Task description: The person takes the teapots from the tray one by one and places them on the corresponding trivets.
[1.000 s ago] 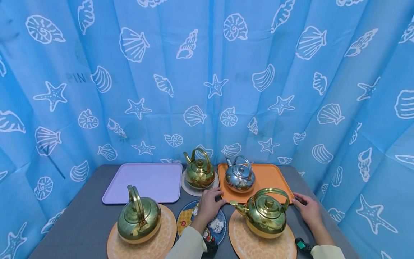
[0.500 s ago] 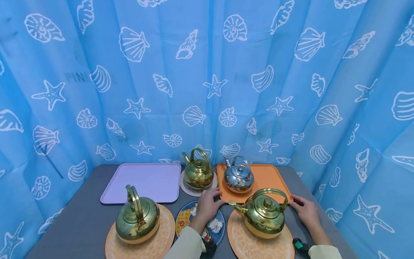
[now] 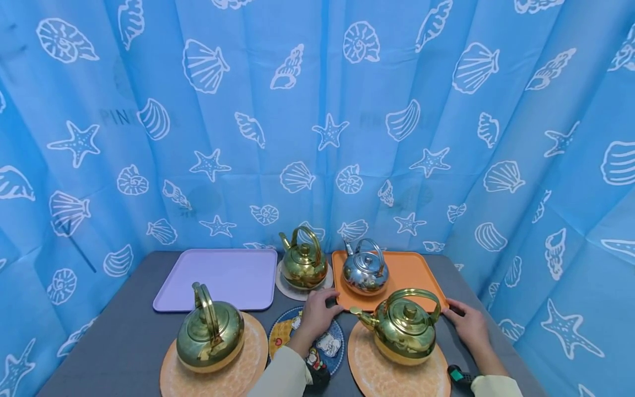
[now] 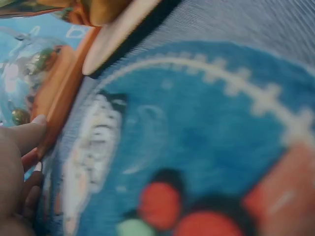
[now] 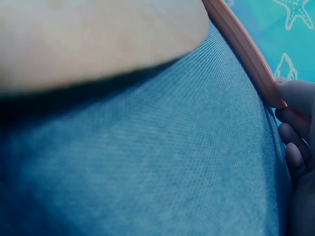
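Note:
Both hands hold the orange tray (image 3: 414, 270) by its near side. My left hand (image 3: 317, 318) pinches the near left corner; in the left wrist view its thumb (image 4: 32, 130) lies on the tray rim (image 4: 69, 96). At the near right corner my right hand (image 3: 467, 325) pinches the edge, thumb (image 5: 295, 93) above and a finger beneath. A silver kettle (image 3: 366, 274) stands on the tray's left part. Between the hands, a gold kettle (image 3: 407, 333) on a round tan mat (image 3: 364, 358) hides part of the tray's front edge.
A second gold kettle (image 3: 210, 336) sits on a tan mat (image 3: 255, 344) at the left. Behind it lies a lilac tray (image 3: 225, 278). A smaller gold kettle (image 3: 305, 267) on a pale mat (image 3: 285, 289) adjoins the orange tray. Under the left forearm is a blue patterned mat (image 3: 337, 336).
The head view has shifted very slightly. Both hands keep their grip on the orange tray's corners, and the kettles stay where they were.

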`<state>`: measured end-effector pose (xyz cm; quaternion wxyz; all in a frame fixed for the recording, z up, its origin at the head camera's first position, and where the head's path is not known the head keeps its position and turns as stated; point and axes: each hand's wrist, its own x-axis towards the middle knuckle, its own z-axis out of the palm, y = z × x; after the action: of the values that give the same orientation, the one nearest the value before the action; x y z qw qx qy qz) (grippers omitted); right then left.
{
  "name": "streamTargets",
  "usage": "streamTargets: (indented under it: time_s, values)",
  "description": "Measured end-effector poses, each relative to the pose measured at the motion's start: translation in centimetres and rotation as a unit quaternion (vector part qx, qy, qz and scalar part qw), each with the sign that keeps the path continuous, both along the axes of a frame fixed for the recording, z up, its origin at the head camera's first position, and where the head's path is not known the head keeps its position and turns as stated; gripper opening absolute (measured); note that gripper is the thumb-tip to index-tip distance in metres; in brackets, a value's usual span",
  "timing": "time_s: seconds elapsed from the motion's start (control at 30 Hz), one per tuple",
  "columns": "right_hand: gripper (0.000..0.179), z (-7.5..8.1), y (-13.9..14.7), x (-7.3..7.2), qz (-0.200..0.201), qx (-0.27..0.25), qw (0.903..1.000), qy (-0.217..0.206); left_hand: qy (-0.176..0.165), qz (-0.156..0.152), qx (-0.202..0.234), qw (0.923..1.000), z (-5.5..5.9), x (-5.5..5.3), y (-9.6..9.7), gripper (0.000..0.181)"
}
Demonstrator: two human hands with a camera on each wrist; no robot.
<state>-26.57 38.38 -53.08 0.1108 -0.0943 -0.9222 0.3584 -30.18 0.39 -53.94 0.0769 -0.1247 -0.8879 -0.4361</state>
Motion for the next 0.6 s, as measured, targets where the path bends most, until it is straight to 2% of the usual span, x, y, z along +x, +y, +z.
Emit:
streamTargets:
  time_s: [0.23,0.37,0.6]
  values:
    - [0.052,0.2,-0.1,-0.1,0.004,-0.001,1.0,0.001,-0.048,-0.037,0.102,0.9929,0.8,-0.4,-0.8,0.027]
    - [0.055,0.3,-0.1,0.0,0.004,0.0,1.0,0.002,-0.062,-0.053,0.127,0.9886,1.2,-0.6,-1.0,0.026]
    - [0.058,0.2,-0.2,0.2,0.003,0.002,1.0,0.005,-0.055,-0.074,0.154,0.9838,3.4,-0.8,-0.4,0.031]
